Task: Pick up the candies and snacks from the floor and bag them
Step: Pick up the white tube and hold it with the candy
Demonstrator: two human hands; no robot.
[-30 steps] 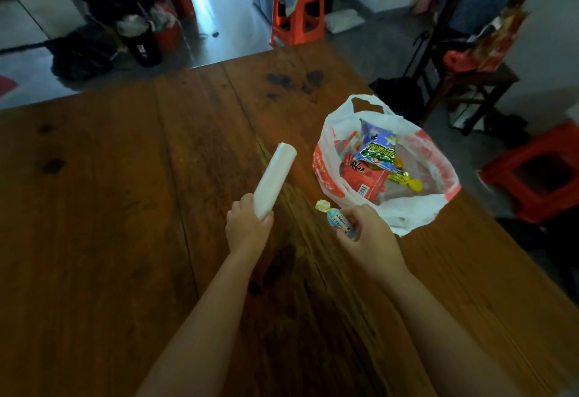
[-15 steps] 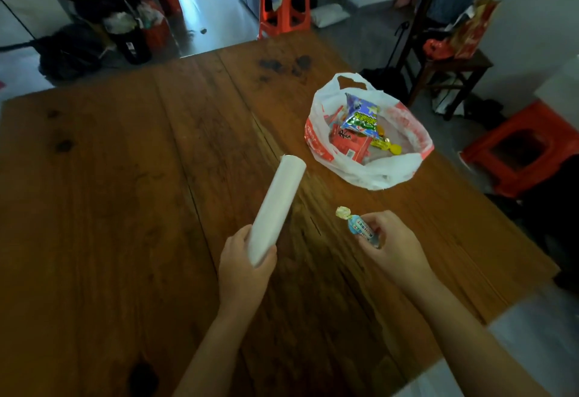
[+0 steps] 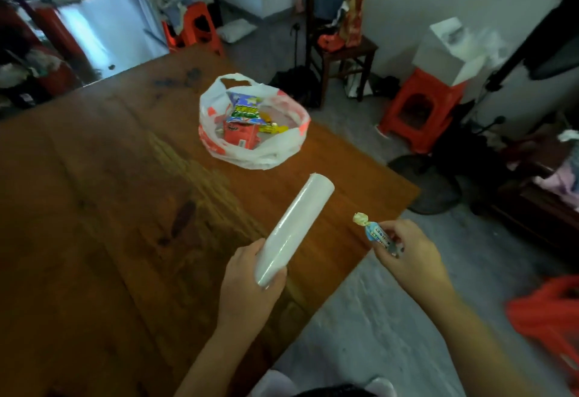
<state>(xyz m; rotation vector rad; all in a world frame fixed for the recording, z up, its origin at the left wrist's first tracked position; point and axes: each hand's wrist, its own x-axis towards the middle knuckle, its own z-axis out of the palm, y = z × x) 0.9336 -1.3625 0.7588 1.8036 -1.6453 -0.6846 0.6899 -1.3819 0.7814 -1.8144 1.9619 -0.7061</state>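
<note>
Left hand (image 3: 247,283), nearest: fingers wrapped round the lower end of a white cylindrical plastic-film roll (image 3: 294,227), which slants up and away over the brown wooden table (image 3: 94,208). Right hand (image 3: 404,252), just off the table's right edge above the grey floor: fingertips pinching a small twist-wrapped candy in blue-and-white paper (image 3: 374,233). Farther along the table: open white-and-red plastic carrier bag (image 3: 282,146), resting on the surface, containing a blue snack packet (image 3: 244,109), a red packet (image 3: 239,135) and yellow-wrapped sweets (image 3: 272,128). Far right, on the floor: orange-red plastic stool (image 3: 419,108).
</note>
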